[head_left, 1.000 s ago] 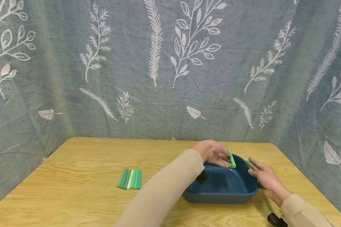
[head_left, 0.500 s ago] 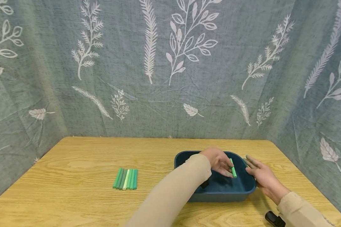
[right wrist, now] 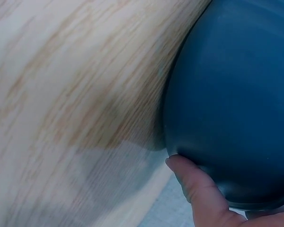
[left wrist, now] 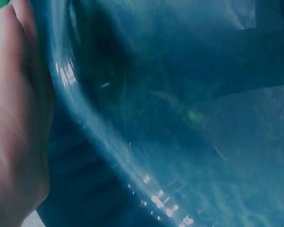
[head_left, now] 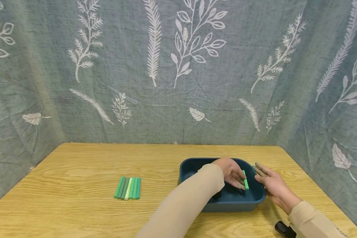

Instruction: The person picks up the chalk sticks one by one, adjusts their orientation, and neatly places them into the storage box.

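My left hand [head_left: 232,173] reaches down inside a dark blue plastic tub [head_left: 226,206] and pinches a green chalk stick [head_left: 245,180] near the tub's right end. In the left wrist view, only a tip of the green chalk [left wrist: 2,4] shows past the fingers, over the tub's glossy inside. At the tub's right side, my right hand [head_left: 275,186] lies against the rim with its fingers stretched out. The right wrist view shows its thumb [right wrist: 199,189] touching the tub's edge. Greenish dust coats its fingertips. My left forearm covers part of the tub's front.
Several chalk sticks [head_left: 128,188] in greens, one pale yellow, lie side by side on the wooden table [head_left: 62,205], left of the tub. A grey-blue leaf-patterned cloth [head_left: 154,115] hangs behind and at both sides. A black device [head_left: 285,228] sits at the right wrist.
My left hand has lowered the green chalk stick from above the tub's far rim down into the tub. The right hand stays at the tub's side. The head view has shifted slightly right.
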`<state>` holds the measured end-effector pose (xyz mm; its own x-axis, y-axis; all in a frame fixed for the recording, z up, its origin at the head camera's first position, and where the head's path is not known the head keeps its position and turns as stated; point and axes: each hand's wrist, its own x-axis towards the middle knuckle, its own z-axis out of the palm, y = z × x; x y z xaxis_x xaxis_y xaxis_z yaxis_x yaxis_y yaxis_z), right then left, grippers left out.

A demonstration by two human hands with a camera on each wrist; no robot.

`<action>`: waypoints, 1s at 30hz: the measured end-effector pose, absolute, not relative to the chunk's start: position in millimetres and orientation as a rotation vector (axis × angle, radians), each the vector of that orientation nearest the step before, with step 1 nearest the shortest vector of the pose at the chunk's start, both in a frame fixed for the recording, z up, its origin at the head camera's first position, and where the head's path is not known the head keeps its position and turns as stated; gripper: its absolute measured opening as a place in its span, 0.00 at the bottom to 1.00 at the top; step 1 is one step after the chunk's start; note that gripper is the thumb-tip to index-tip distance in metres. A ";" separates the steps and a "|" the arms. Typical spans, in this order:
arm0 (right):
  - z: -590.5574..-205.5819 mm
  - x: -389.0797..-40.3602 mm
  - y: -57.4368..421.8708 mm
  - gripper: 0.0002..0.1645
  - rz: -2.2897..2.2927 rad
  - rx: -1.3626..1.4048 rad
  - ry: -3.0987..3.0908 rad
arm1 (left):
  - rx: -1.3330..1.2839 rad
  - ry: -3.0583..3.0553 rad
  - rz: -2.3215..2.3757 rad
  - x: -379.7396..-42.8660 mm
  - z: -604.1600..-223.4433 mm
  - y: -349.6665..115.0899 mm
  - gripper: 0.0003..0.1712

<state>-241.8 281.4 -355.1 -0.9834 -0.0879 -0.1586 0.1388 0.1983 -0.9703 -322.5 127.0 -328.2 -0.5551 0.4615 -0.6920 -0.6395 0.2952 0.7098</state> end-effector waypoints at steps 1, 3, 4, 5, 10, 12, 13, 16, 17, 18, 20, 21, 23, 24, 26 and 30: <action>-355.2 -241.9 281.2 0.37 -1.883 0.048 2.286 | -0.160 1.611 1.436 -321.8 -328.7 127.9 0.06; -355.1 -242.0 281.0 0.37 -1.884 0.044 2.286 | -0.145 1.622 1.416 -320.8 -329.1 129.4 0.07; -355.0 -242.0 281.0 0.37 -1.882 0.041 2.286 | -0.140 1.627 1.404 -320.4 -329.2 130.0 0.08; -354.8 -242.0 280.9 0.37 -1.883 0.039 2.287 | -0.133 1.632 1.391 -320.0 -329.1 130.3 0.08; -354.4 -242.2 281.4 0.37 -1.877 0.029 2.291 | -0.122 1.645 1.370 -319.3 -329.2 131.6 0.10; -354.9 -242.1 281.7 0.37 -1.879 0.028 2.292 | -0.132 1.628 1.388 -318.9 -330.3 132.3 0.11; -355.2 -241.9 281.8 0.37 -1.880 0.029 2.292 | -0.140 1.616 1.399 -318.8 -331.3 132.8 0.12; -355.6 -241.6 281.7 0.37 -1.883 0.029 2.295 | -0.155 1.578 1.417 -317.8 -334.0 133.7 0.14; -355.4 -241.8 281.4 0.37 -1.885 0.029 2.297 | -0.166 1.570 1.422 -317.4 -334.4 133.6 0.14; -355.1 -242.0 281.0 0.37 -1.884 0.029 2.301 | -0.175 1.570 1.421 -317.0 -334.4 133.4 0.13; -354.6 -242.6 280.4 0.37 -1.886 0.029 2.304 | -0.177 1.582 1.415 -315.9 -333.7 132.4 0.12; -354.4 -242.9 280.2 0.37 -1.887 0.028 2.304 | -0.181 1.594 1.414 -315.3 -333.0 131.9 0.12; -354.4 -243.0 279.6 0.37 -1.887 0.035 2.303 | -0.174 1.615 1.405 -313.9 -329.9 129.9 0.13; -354.5 -242.9 279.3 0.37 -1.888 0.038 2.301 | -0.159 1.624 1.396 -313.2 -327.5 128.5 0.14; -354.9 -242.0 279.0 0.37 -1.889 0.049 2.298 | -0.127 1.648 1.382 -311.5 -321.7 125.1 0.17; -356.2 -240.9 279.6 0.37 -1.869 0.061 2.320 | -0.035 1.703 1.362 -308.9 -306.8 114.2 0.20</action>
